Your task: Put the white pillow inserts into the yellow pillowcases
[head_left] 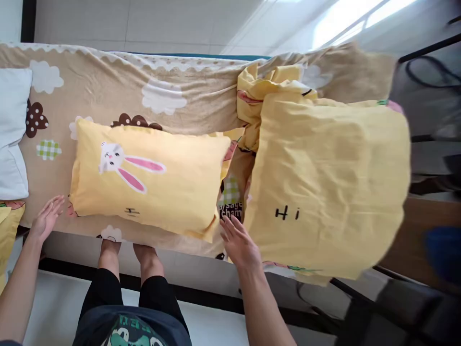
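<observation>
A yellow pillow (pixel 187 178) with a printed white rabbit and pink ears lies flat on a tan patterned bed cover (pixel 201 101). Beside its left end is my left hand (pixel 48 217), open with the fingers stretched out and nothing in them. My right hand (pixel 242 242) hovers by the lower right corner of the pillow, fingers extended and holding nothing. To the right of that hand lies a larger, wrinkled yellow cloth piece (pixel 331 168) marked "Hi". More bunched yellow fabric (pixel 248 105) rests against its upper left side.
A white pillow or folded cloth (pixel 12 134) sits at the left edge, with yellow fabric (pixel 10 230) below it. Dark metal bars (pixel 432 48) and a blurred blue object (pixel 444 252) are at the right. Light floor tiles (pixel 162 24) show beyond the bed.
</observation>
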Tool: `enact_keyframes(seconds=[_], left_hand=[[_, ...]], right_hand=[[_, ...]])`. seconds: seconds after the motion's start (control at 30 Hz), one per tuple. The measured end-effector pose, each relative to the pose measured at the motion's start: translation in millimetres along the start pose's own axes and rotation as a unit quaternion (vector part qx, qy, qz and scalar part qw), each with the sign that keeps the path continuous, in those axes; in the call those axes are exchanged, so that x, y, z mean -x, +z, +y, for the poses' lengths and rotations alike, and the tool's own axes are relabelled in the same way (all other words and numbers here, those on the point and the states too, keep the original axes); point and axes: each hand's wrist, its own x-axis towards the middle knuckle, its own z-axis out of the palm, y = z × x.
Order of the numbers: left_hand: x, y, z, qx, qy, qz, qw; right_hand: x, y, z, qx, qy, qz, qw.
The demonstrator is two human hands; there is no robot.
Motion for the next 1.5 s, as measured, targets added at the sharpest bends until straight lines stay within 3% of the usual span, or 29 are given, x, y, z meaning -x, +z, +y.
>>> enact_keyframes(seconds=[0.1,0.17,0.23,0.33,0.4,0.43,0.47,0.53,0.6,0.63,0.7,0.77,0.8,0.87,0.93,1.0,1.13,1.2,1.27,1.33,1.5], left_hand=[[11.9,7.5,-8.6,-0.004,0.007,0.018,1.000],[18.0,35.1,12.7,-0.075,0.097,0.045,0.991],[21.4,84.5,47.1,-0.168,0.210,0.059,0.961],[16.8,174.0,90.4,-0.303,0.326,0.032,0.895],[5.2,215.8,94.7,-0.354,0.367,-0.032,0.860],[-2.6,225.2,87.9,-0.369,0.372,-0.055,0.850],[-11.0,225.9,75.8,-0.379,0.366,-0.063,0.848],[-27.4,203.6,40.9,-0.394,0.319,-0.027,0.862],[-39.8,160.5,0.8,-0.402,0.238,0.029,0.884],[-43.9,136.1,-18.2,-0.400,0.192,0.029,0.896],[-47.6,90.7,-48.9,-0.388,0.121,-0.050,0.912],[-46.7,58.1,-65.4,-0.385,0.083,-0.097,0.914],[-45.0,48.7,-66.9,-0.389,0.075,-0.080,0.915],[-40.3,45.9,-54.9,-0.385,0.093,0.022,0.918],[-35.7,64.6,-23.2,-0.353,0.169,0.123,0.912],[-33.4,102.3,24.4,-0.308,0.285,0.158,0.894],[-42.1,204.4,128.9,-0.268,0.451,0.044,0.850],[-52.7,249.0,164.0,-0.272,0.456,-0.034,0.847],[-63.1,279.5,180.1,-0.281,0.416,-0.075,0.862],[-69.2,294.5,179.8,-0.298,0.375,-0.079,0.874],[-70.1,287.4,152.6,-0.361,0.359,-0.049,0.859]], right_hand=[[20.6,9.4,13.4,0.077,-0.011,0.017,0.997],[34.8,35.9,-1.0,0.112,-0.049,0.018,0.992],[48.0,82.6,-30.9,0.156,-0.135,-0.015,0.978],[56.6,164.0,-78.9,0.243,-0.312,-0.085,0.914],[49.3,197.7,-90.2,0.268,-0.387,-0.123,0.874],[41.8,202.8,-85.6,0.274,-0.404,-0.131,0.863],[32.3,199.4,-74.1,0.284,-0.409,-0.128,0.858],[11.1,170.0,-35.4,0.295,-0.362,-0.094,0.879],[-8.2,122.3,10.8,0.298,-0.257,-0.059,0.917],[-15.9,97.1,31.7,0.299,-0.203,-0.064,0.930],[-26.1,53.9,61.6,0.296,-0.134,-0.075,0.943],[-29.4,28.4,71.8,0.292,-0.111,-0.064,0.948],[-28.8,23.5,69.4,0.290,-0.107,-0.046,0.950],[-23.9,29.1,50.9,0.285,-0.101,0.003,0.953],[-16.3,52.6,17.3,0.274,-0.121,0.030,0.954],[-9.2,88.9,-26.2,0.254,-0.189,0.011,0.949],[-12.9,170.4,-108.1,0.235,-0.344,-0.072,0.906],[-26.4,201.0,-129.3,0.253,-0.368,-0.106,0.888],[-42.3,219.0,-133.3,0.271,-0.369,-0.134,0.879],[-53.9,224.9,-126.0,0.283,-0.369,-0.155,0.871],[-52.1,218.4,-107.8,0.311,-0.392,-0.160,0.851]])
